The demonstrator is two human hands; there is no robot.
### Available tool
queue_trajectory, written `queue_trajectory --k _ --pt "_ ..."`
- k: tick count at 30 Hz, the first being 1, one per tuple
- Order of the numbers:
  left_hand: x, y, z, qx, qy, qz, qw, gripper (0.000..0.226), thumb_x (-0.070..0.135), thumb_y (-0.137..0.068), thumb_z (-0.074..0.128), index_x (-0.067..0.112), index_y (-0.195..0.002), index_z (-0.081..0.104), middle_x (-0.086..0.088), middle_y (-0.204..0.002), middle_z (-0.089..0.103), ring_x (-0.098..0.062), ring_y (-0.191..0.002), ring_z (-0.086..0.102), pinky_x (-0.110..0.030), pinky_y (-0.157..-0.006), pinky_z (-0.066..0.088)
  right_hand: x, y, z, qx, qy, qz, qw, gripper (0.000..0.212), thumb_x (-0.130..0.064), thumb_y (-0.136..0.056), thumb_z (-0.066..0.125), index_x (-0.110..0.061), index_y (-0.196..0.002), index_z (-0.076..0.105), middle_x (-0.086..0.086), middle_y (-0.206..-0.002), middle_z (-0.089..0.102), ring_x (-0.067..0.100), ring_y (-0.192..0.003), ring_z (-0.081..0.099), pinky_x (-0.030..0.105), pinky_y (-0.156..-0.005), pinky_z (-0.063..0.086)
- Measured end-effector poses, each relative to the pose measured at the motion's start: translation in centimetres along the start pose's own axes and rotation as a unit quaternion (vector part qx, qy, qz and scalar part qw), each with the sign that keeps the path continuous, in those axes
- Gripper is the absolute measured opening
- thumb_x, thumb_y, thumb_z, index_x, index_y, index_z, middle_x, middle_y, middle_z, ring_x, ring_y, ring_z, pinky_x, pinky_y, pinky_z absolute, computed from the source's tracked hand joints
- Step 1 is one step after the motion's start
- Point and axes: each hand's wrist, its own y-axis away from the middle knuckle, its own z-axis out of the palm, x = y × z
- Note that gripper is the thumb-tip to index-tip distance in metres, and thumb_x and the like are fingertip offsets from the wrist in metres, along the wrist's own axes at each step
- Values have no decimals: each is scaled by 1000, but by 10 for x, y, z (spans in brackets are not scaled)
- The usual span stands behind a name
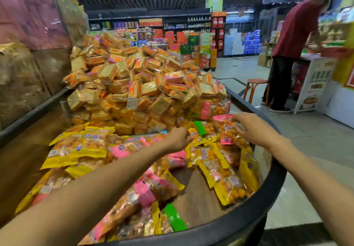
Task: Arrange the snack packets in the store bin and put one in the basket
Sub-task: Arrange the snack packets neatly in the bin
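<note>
Over the bin (254,224), both your arms reach forward: your right hand (254,129) pinches a pink-topped packet (225,129) lifted at the far right, your left hand (179,137) curls its fingers on a yellow packet (196,136) in the pile. The packets are glossy, crinkled plastic, yellow, pink and green. The bin has a dark curved rim, a wood-grain floor, and a clear divider (145,98) behind

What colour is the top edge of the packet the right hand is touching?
Pink, on the packet under the right hand; head view.
</note>
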Motion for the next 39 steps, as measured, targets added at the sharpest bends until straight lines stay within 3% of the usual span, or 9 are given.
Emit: queue_trajectory --k 6,10,12,14,18,21,24,34,39 --pt "37 -16 70 -135 -32 -4 990 53 40 -97 49 11 -57 28 -32 -88 54 -42 -103 55 -44 -85 39 3 -4 4 -16 9 -7 1000 21 -19 -96 51 -10 -112 60 7 -109 62 25 -101 58 41 -88 48" --pt "33 -23 82 -140 -25 7 990 55 48 -87 60 13 -55 32 -4 -59 35 -20 -58 39 -45 -84 41 4 -5 6 -1 6 -15 1000 18 -20 -95 51 -12 -109 59 5 -103 62 22 -96 58 38 -83 49" --pt "30 -25 84 -147 24 -16 989 52 44 -84 67 14 -56 35 -1 -58 34 -13 -53 32 -37 -65 37 2 -5 6 2 -1 -14 1000 17 -19 -95 51 -13 -109 59 3 -101 61 19 -92 57 35 -79 49" --pt "26 -25 85 -176 104 -43 978 40 38 -79 75 11 -65 49 -2 -66 48 -14 -61 45 -26 -58 38 2 -4 6 6 -2 -16 1000 17 -19 -95 51 -13 -109 59 1 -99 60 17 -89 56 32 -76 47" --pt "24 -23 80 -207 247 -96 942 48 24 -77 79 5 -115 57 -4 -114 58 -19 -106 56 -24 -78 47 3 -3 7 5 8 -9 1000 16 -18 -95 51 -11 -106 60 4 -99 62 20 -89 58 37 -77 51" --pt "26 -21 75 -192 285 -153 927 69 22 -74 81 -2 -127 45 -10 -119 54 -26 -106 57 -30 -77 51 3 -4 9 -5 26 -2 1000 18 -19 -95 50 -10 -108 58 5 -102 61 21 -90 58 40 -78 52" --pt "28 -11 57 -153 320 -183 917 53 13 -76 79 2 -112 41 -10 -100 52 -22 -85 57 -28 -55 53 1 -3 10 -18 43 -2 999 16 -19 -95 50 -13 -109 58 3 -103 60 20 -89 59 37 -76 53" --pt "-32 79 -44 14 500 -146 854 16 5 -80 72 3 -69 61 -3 -60 63 -11 -54 62 -25 -53 57 -34 5 -3 25 147 -97 984 21 -17 -96 44 -14 -112 58 1 -107 60 17 -94 57 24 -70 45" --pt "-63 102 -61 48 590 -129 796 11 4 -80 70 -2 -86 63 -7 -74 66 -15 -64 64 -32 -62 59 -128 -16 6 32 1 -93 995 25 -26 -99 44 -6 -104 58 8 -102 61 26 -96 58 38 -75 47"
